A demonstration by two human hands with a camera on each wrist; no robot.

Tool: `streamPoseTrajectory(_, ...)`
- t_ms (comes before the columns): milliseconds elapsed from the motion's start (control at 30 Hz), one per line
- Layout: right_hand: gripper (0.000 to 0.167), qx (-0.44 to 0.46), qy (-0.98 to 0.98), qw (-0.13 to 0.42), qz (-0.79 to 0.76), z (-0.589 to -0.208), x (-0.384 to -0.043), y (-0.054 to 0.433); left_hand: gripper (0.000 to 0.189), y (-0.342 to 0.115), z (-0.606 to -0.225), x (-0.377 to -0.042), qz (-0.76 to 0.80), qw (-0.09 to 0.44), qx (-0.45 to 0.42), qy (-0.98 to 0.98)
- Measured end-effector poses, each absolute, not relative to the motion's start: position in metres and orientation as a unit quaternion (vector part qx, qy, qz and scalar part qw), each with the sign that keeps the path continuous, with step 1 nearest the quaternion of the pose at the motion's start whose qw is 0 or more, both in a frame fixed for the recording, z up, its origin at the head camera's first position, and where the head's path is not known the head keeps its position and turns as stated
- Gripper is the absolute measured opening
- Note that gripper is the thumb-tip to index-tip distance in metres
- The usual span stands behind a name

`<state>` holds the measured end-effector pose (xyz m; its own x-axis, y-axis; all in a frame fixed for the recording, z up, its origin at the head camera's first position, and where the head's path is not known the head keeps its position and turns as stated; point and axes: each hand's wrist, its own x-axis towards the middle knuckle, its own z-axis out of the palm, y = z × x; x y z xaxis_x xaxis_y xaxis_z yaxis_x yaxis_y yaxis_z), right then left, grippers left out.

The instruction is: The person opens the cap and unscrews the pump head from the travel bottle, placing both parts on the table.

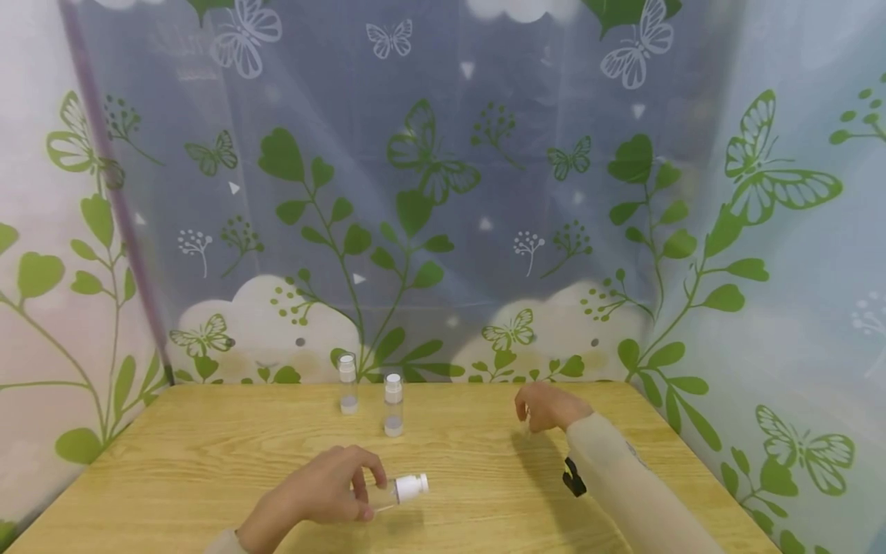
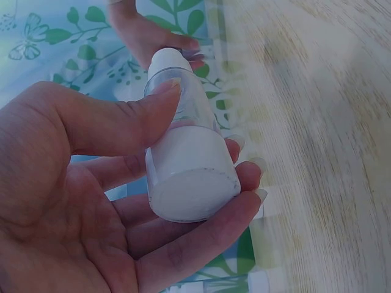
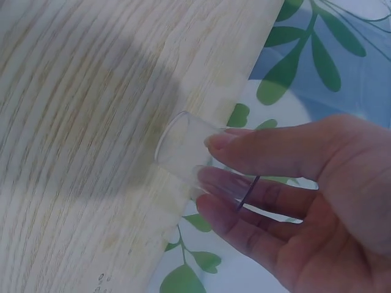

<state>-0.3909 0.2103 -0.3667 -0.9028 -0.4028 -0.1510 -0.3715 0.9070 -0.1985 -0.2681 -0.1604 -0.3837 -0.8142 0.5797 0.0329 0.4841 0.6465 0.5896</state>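
Note:
My left hand (image 1: 332,485) grips a small clear pump bottle (image 2: 194,177), tilted on its side with its white pump top (image 1: 412,487) towards the right. In the left wrist view the thumb lies across the clear body and the fingers curl under the white base. At the back right of the table, my right hand (image 1: 550,406) pinches a clear, hollow plastic cap (image 3: 183,146) between thumb and fingers. In the right wrist view the cap is over the wood near the table's edge, its rim facing away from the palm.
Two similar bottles with white tops stand upright at the back of the wooden table (image 1: 228,431), one bottle (image 1: 348,392) left of the other bottle (image 1: 393,412). A patterned curtain (image 1: 484,231) hangs behind and at both sides. A black item (image 1: 573,477) shows by the right sleeve.

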Motion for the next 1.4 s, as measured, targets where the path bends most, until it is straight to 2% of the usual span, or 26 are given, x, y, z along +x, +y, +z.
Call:
streamPoseTrajectory(267,0.029,-0.170,0.977,0.103,-0.082,-0.370,-0.396,0.201,0.029,-0.163,-0.385,-0.268,0.311,0.090,0.295,0.899)
streamPoseTrajectory(767,0.030,-0.189,0.971,0.108,-0.097,-0.373,-0.401,0.170,0.030,-0.163,-0.385,-0.268,0.310,0.098,0.290,0.900)
streamPoseTrajectory(1100,0.027,-0.207,0.971,0.091,-0.081,-0.377,-0.408,0.161,0.028,-0.163,-0.387,-0.270,0.308,0.096,0.292,0.900)
streamPoseTrajectory(1400,0.033,-0.205,0.972,0.080,-0.081,-0.377,-0.411,0.153,0.028,-0.163,-0.385,-0.271,0.304,0.087,0.297,0.901)
